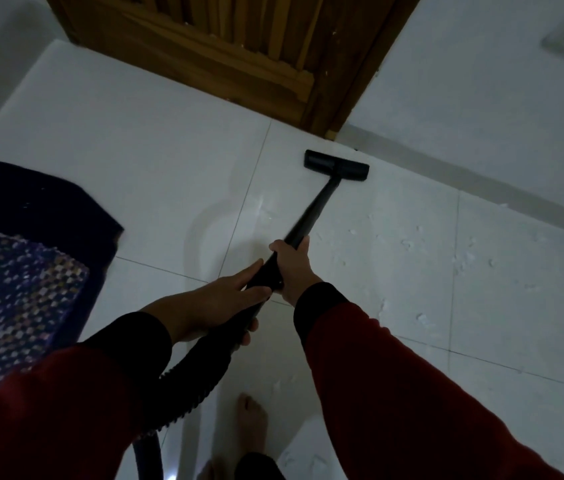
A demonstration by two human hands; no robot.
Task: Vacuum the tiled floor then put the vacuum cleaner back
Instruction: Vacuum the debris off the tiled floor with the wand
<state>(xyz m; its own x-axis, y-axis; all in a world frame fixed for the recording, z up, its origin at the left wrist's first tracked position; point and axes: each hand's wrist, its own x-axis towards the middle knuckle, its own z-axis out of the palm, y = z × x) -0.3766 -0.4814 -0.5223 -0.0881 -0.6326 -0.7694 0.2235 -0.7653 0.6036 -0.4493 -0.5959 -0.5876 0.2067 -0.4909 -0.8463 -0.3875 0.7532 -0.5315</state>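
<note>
Presently, at far left, a patterned rug (pixel 13 271) lies on the tiled floor (pixel 155 161). The left hand (pixel 225 299) lies along the vacuum wand (pixel 311 216), fingers mostly straight, thumb beneath; just ahead, the right hand (pixel 292 268) is wrapped firmly round it. The floor head (pixel 336 165) sits flat near the wooden door (pixel 239 53). White debris (pixel 408 244) remains to the right. Risk: the trailing hose (pixel 200 379), near a bare foot (pixel 251 424), could snag and trip the person.
</note>
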